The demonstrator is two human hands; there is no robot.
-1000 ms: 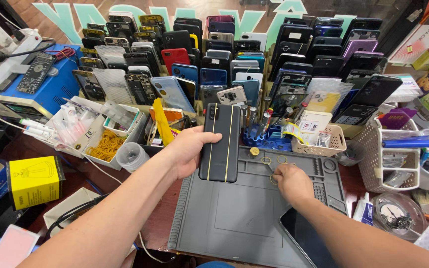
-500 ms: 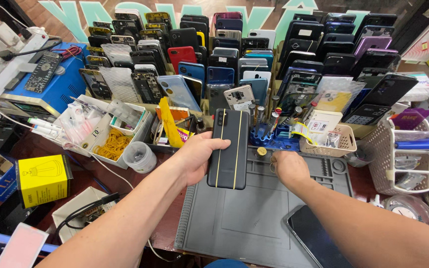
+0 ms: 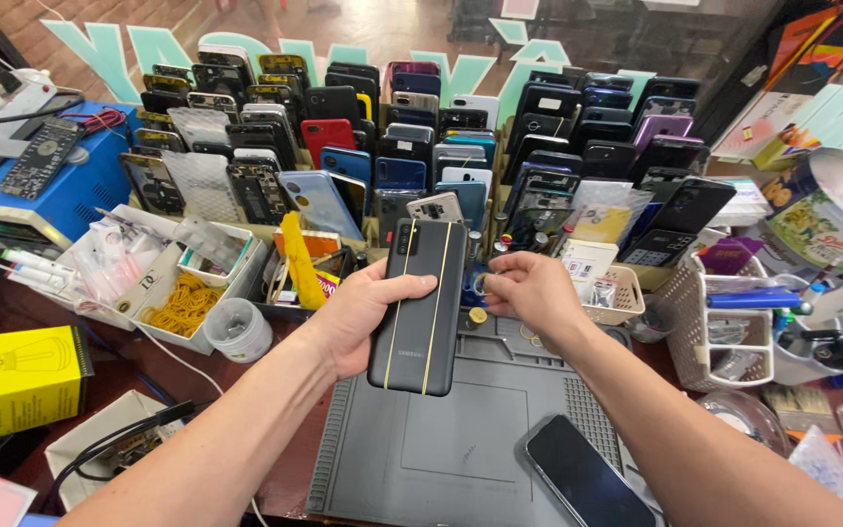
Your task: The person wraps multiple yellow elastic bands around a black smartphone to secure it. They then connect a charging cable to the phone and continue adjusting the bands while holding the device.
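Left hand (image 3: 358, 314) gripping black phone (image 3: 420, 304) with two yellow stripes, back up, raised above grey work mat (image 3: 451, 454); right hand (image 3: 529, 291) just right of it, fingers pinched on a small ring; second dark phone (image 3: 585, 478) lying near-right on mat; racks of phones (image 3: 421, 146) far behind.

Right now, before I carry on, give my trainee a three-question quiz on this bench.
1. True or false: the left hand holds the black phone with two yellow stripes back side up.
2. Which lies flat on the grey rubber work mat? A) a red phone B) a dark glossy phone C) a yellow box
3. What fills the white tray compartment left of the clear round tub?

Key:
1. True.
2. B.
3. Yellow rubber bands.
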